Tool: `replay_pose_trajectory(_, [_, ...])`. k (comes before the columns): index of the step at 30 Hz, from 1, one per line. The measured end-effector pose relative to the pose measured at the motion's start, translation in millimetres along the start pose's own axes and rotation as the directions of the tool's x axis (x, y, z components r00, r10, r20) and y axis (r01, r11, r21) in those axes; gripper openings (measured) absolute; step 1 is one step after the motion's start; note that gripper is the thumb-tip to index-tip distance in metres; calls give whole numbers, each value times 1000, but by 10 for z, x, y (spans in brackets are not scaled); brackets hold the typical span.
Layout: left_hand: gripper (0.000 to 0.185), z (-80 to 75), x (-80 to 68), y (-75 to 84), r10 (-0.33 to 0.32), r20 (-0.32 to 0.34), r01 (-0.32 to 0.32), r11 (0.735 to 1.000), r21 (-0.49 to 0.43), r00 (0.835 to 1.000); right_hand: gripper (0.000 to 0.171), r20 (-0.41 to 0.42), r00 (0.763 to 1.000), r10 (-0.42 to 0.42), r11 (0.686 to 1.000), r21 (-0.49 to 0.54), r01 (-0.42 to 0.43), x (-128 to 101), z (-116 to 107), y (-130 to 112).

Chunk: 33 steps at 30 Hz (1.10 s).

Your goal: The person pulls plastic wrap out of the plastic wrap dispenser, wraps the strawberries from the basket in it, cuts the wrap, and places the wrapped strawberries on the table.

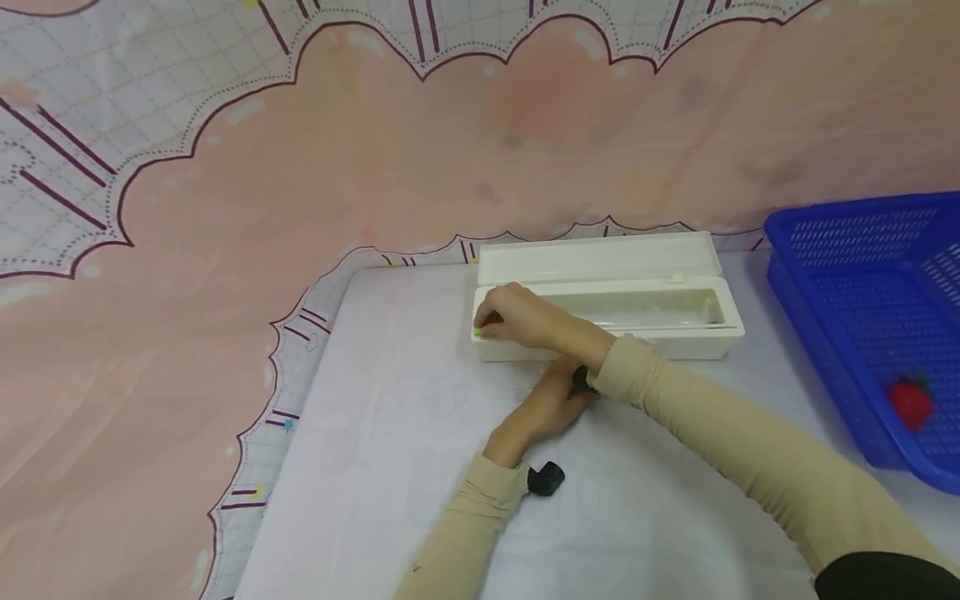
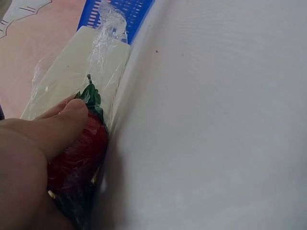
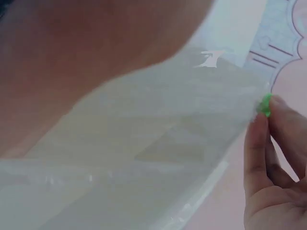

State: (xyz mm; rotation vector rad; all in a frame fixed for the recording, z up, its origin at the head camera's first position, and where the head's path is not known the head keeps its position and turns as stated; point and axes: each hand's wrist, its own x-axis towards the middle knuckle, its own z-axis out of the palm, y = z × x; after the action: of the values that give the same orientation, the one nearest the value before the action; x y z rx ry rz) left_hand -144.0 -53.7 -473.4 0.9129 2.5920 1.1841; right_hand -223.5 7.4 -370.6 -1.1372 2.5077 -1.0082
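Observation:
A white cling-film box (image 1: 675,340) stands on the white table with its lid (image 1: 592,254) open. My right hand (image 1: 510,321) reaches across to the box's left end and pinches a small green slider (image 1: 477,332); the right wrist view shows the slider (image 3: 265,105) between the fingertips (image 3: 259,139), at the edge of the clear film (image 3: 158,143). Under the right forearm, my left hand (image 1: 543,408) lies against the box front. In the left wrist view that hand (image 2: 33,153) grips a red strawberry (image 2: 79,153) covered in cling film (image 2: 103,43), thumb on top.
A blue plastic basket (image 1: 862,275) sits at the right table edge with another strawberry (image 1: 910,402) inside; its corner (image 2: 124,12) shows beyond the box. Pink patterned cloth (image 1: 225,250) covers the surroundings left and behind. White tabletop (image 1: 390,433) extends in front.

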Motion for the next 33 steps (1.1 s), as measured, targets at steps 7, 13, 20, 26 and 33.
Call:
replay_pose_trajectory(7, [21, -7, 32, -38, 77, -9, -77, 997, 19, 997, 18, -20, 1000, 18, 1000, -25, -18, -152, -155, -26])
replay_pose_trajectory(13, [23, -20, 38, -32, 86, 0, -86, 996, -8, 996, 21, -69, 998, -4, 998, -55, 1, -397, -270, -13])
replay_pose_trajectory(20, [26, -26, 51, -19, 92, 11, -92, 996, -6, 996, 18, -120, 993, -12, 999, -53, 6, -625, -341, 36])
replay_pose_trajectory(26, [26, -5, 25, -5, 93, 11, -94, 996, 9, 996, 20, -143, 990, 8, 1000, -18, -11, -799, -347, 52])
replay_pose_trajectory(33, [27, -7, 1, 43, 93, 16, -92, 996, -21, 996, 21, -182, 983, 38, 999, 4, -38, -1024, -327, 80])
